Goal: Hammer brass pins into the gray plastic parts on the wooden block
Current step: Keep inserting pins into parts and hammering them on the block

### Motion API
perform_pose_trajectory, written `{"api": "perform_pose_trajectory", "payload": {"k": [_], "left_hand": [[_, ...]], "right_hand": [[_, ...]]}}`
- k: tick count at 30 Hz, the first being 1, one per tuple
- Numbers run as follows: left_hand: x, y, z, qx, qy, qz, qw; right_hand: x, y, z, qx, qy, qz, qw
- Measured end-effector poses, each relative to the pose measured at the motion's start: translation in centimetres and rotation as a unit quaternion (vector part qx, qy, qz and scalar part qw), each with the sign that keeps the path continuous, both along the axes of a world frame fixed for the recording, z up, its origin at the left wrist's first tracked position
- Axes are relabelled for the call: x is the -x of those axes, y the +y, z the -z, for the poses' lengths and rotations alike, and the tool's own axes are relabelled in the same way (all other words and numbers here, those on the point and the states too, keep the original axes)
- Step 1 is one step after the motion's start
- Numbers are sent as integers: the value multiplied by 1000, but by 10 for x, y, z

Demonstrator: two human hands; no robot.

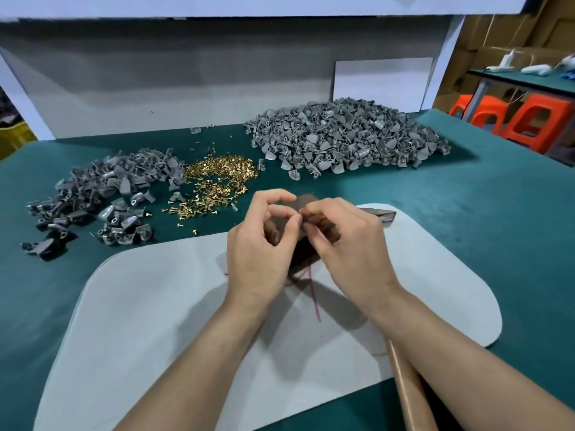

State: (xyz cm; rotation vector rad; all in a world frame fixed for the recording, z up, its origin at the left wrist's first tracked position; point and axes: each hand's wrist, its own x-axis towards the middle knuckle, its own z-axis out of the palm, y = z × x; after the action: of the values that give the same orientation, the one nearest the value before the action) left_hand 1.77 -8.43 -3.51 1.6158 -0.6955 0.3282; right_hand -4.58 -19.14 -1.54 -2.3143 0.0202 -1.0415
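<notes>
A dark wooden block (pixel 306 201) stands on the pale mat (pixel 161 306), mostly hidden behind my hands. My left hand (pixel 259 244) and my right hand (pixel 345 244) meet above it. Their thumbs and forefingers pinch together on a small piece at the fingertips, which is too hidden to name. The hammer lies under my right forearm, its metal head (pixel 385 215) just right of the hand and its brown handle (pixel 407 387) running toward me. Loose brass pins (pixel 217 178) are heaped behind the block. Gray plastic parts form a pile at the left (pixel 102 194) and a larger pile at the back right (pixel 345 136).
Green cloth (pixel 485 231) covers the table. A gray-white partition (pixel 174 79) closes off the back. A red cord (pixel 314 297) trails from the block over the mat. Orange stools (pixel 535 126) stand beyond the table's right edge.
</notes>
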Motion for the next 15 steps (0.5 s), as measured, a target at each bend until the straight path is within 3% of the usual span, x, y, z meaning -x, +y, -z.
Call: {"api": "perform_pose_trajectory", "payload": {"k": [6,10,15], "left_hand": [[7,2,-6,46,45,41,997],[9,2,-8,105,87,63,989],[7,3,-13,103,48,-7,993]], "right_hand": [[0,2,0,63,-58,63,994],[-1,1,2,14,-100,52,994],[-2,-1,5,-96,-66,-6,993]]}}
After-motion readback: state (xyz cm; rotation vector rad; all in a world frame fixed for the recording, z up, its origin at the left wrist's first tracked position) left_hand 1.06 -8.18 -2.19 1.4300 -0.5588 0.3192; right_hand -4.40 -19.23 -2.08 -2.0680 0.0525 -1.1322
